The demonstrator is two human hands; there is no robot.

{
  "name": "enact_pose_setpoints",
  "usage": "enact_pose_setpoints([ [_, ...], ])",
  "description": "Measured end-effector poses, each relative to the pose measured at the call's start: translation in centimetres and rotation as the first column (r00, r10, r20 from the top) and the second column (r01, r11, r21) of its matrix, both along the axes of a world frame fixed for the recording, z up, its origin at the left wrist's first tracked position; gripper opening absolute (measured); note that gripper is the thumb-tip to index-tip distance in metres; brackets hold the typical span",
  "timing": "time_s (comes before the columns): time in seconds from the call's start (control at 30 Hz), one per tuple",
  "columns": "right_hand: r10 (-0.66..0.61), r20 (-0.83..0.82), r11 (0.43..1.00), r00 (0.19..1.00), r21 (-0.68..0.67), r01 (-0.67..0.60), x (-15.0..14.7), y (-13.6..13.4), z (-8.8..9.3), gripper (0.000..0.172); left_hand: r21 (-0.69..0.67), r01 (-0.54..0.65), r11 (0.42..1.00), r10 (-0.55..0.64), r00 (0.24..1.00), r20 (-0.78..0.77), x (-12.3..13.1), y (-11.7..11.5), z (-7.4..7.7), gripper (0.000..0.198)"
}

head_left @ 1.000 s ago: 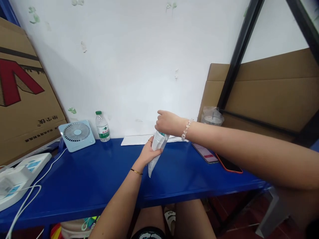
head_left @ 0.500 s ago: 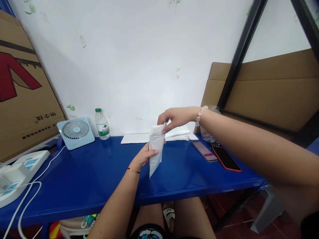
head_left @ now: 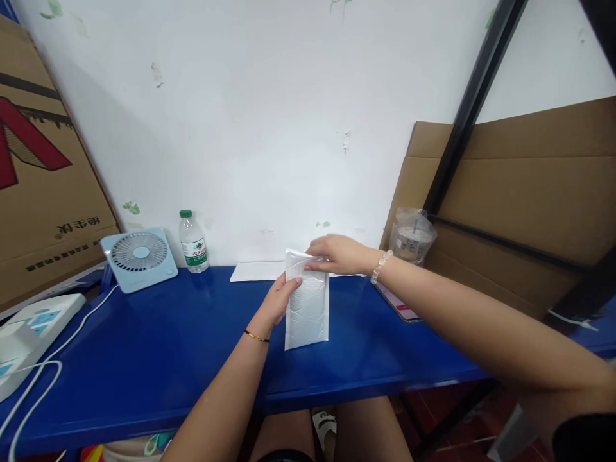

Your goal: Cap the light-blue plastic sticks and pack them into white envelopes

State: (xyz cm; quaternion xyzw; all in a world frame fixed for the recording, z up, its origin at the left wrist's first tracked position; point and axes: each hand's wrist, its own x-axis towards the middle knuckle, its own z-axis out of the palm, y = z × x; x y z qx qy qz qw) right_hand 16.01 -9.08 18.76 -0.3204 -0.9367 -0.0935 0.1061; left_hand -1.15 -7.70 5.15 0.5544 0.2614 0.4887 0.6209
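A white padded envelope (head_left: 308, 314) is held upright over the blue table (head_left: 206, 340), its broad side facing me. My left hand (head_left: 279, 298) grips its left edge, thumb in front and the other fingers behind. At the upper right, my right hand (head_left: 337, 255) pinches the top of the envelope, thumb on the front face and fingers over the back. Part of the top edge is hidden by that hand. Behind the envelope, white flat sheets or envelopes (head_left: 255, 271) lie against the wall, partly covered from view.
A blue fan (head_left: 139, 256) and a water bottle (head_left: 193, 244) stand back left, near a power strip (head_left: 41, 321) with white cables. At the right, a phone (head_left: 404, 311) lies under my forearm, before a plastic-wrapped cup (head_left: 412, 237). Cardboard (head_left: 529, 192) leans behind a black post.
The envelope has turned from nearly edge-on to broadside. My right hand has moved slightly down and right along its top. The view has shifted a little, and my forearm now covers the orange-edged phone.
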Motion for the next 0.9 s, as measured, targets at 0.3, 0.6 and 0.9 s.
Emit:
enact_pose_setpoints([
  [0.3, -0.587, -0.578, 0.805, 0.566, -0.348, 0.479, 8.1, 8.4, -2.1, 0.039, -0.306, -0.502, 0.809, 0.558, 0.819, 0.13, -2.2, 4.5, -2.3, 0.04],
  [0.6, -0.854, -0.509, 0.367, 0.108, -0.442, 0.818, 13.1, 13.6, -11.6, 0.033, -0.597, -0.481, 0.642, 0.679, 0.719, 0.15, -3.2, 6.4, -4.6, 0.042],
  [0.9, -0.292, -0.303, 0.946, 0.907, 0.045, 0.32, 1.6, 13.3, -14.1, 0.049, -0.699, -0.376, 0.609, 0.677, 0.706, 0.209, -2.8, 6.8, -4.9, 0.054],
])
